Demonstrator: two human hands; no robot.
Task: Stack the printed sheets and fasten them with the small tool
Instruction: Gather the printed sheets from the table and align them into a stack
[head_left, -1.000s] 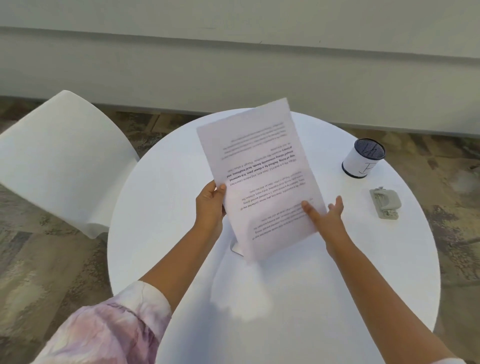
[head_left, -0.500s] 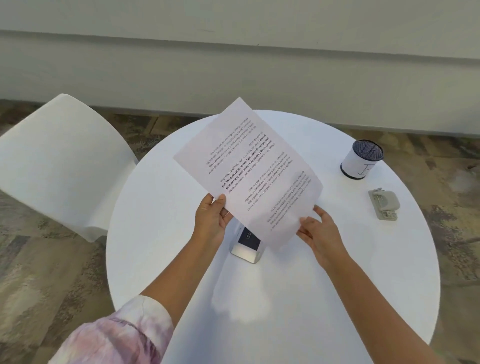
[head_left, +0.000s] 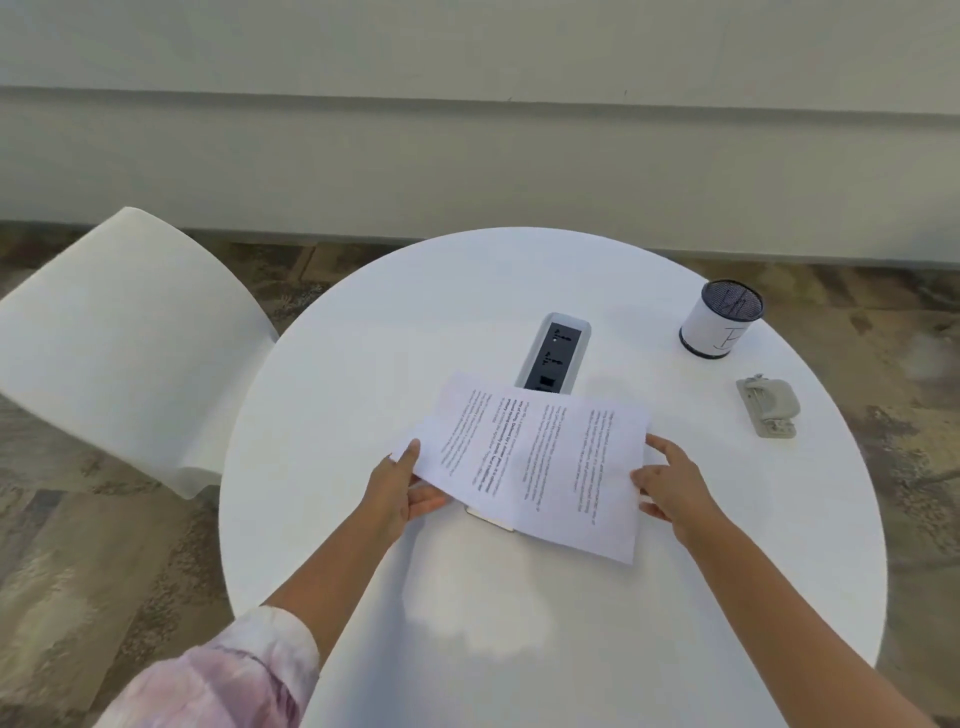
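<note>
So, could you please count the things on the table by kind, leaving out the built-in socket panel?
Printed sheets: 1 visible, gripped by the left hand; more beneath cannot be told
Small stapler: 1
Pen cup: 1
Total: 3

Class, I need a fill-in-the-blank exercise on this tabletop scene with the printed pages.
1. The printed white paper sheets are gripped at their left edge by the ___ hand.
2. The small grey stapler lies near the table's ___ edge.
3. The round table is ___ in colour.

Missing words: left; right; white
</note>
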